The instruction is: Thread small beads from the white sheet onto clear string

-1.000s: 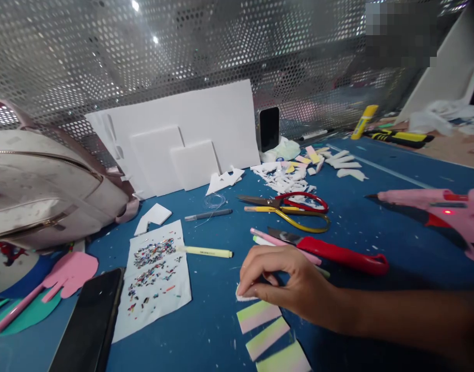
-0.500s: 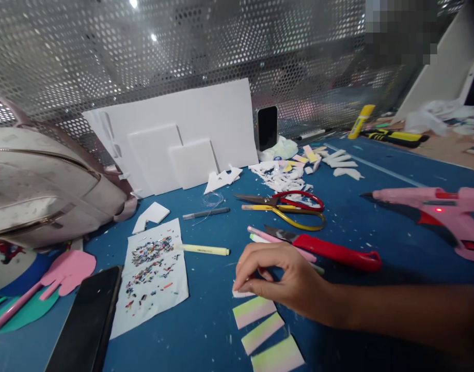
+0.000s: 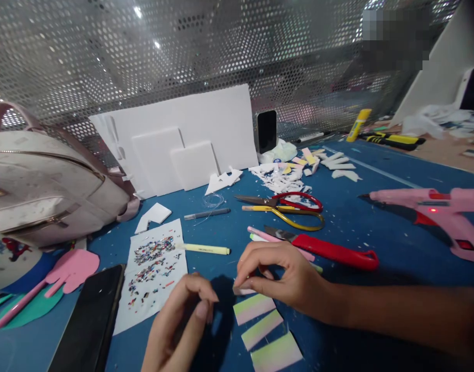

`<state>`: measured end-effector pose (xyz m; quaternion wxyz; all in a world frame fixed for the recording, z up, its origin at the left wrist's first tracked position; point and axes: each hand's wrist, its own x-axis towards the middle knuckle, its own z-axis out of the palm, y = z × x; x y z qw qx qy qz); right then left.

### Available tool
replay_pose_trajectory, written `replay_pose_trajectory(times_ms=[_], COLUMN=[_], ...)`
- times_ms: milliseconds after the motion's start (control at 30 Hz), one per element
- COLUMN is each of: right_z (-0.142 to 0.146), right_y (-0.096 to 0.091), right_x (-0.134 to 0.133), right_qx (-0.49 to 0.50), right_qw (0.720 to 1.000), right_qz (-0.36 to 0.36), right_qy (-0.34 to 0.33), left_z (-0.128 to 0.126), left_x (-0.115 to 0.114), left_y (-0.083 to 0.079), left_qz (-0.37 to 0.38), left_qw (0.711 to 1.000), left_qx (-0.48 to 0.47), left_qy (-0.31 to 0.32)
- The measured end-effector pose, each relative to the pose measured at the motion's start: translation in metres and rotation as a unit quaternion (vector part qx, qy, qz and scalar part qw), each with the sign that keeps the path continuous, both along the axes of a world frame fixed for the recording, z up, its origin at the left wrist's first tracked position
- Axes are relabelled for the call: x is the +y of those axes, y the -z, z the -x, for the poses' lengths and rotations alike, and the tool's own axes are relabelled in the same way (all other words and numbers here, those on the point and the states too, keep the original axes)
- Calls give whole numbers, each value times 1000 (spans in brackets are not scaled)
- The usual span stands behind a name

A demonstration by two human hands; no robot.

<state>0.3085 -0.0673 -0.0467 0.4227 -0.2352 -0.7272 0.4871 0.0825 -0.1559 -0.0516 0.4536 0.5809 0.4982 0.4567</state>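
Observation:
My right hand (image 3: 281, 276) is closed, thumb and fingertips together on a small pale pink piece (image 3: 245, 292) lying on the table; the fingers hide most of it. Just below lie three flat green-to-pink rectangles: an upper one (image 3: 254, 309), a narrow middle one (image 3: 262, 329) and a larger lower one (image 3: 276, 352). To their left, my left hand (image 3: 183, 320) hovers with loosely curled fingers, and nothing shows in it. That hand is nearest to a white sheet (image 3: 144, 305) scattered with small coloured beads (image 3: 154, 250).
Beyond the right hand lie red-handled shears (image 3: 333, 252), scissors (image 3: 299, 201) and pens, including a yellow pen (image 3: 206, 249). A pink glue gun (image 3: 434, 206) lies right. A phone (image 3: 88, 315) and backpack (image 3: 54, 175) are left. White boards (image 3: 217, 116) and scraps (image 3: 283, 178) are behind.
My left hand has come into view from the bottom edge, left of the rectangles. The right hand stays on the pale pink piece. The view has shifted slightly.

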Motion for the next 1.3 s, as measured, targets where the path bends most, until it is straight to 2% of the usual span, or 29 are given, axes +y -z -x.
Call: replay_pose_trajectory(times_ms=[67, 133, 200, 433, 633, 833, 1033, 1167, 1300], right_z=[0, -1, -2, -2, 0, 0, 0, 1, 0], right_y=[-3, -4, -4, -5, -6, -5, -5, -5, -5], right_x=[-1, -2, -3, -4, -7, -7, -6, -6, -6], right_qx=[-6, -7, -7, 42, 47, 27, 27, 28, 24], right_qw=[1000, 1000, 1000, 990, 983, 986, 987, 987, 987], right_qz=[-4, -11, -25, -114, -153, -144, -140, -137, -139], right_qy=[-7, -10, -15, -65, -86, -74, -76, -78, -79], left_z=[-8, -13, -15, -10, -12, -24, -24, -21, -18], left_x=[10, 15, 16, 20, 22, 17, 18, 19, 19], left_y=[-8, -10, -8, -1, -5, -14, -13, -9, -6], left_qz=[30, 54, 72, 140, 149, 156, 155, 151, 145], left_qw=[999, 996, 993, 977, 973, 969, 966, 964, 964], left_qx=[-33, -58, -73, -143, -164, -194, -209, -216, -220], left_qy=[-2, 28, 59, 71, 62, -5, -2, 30, 25])
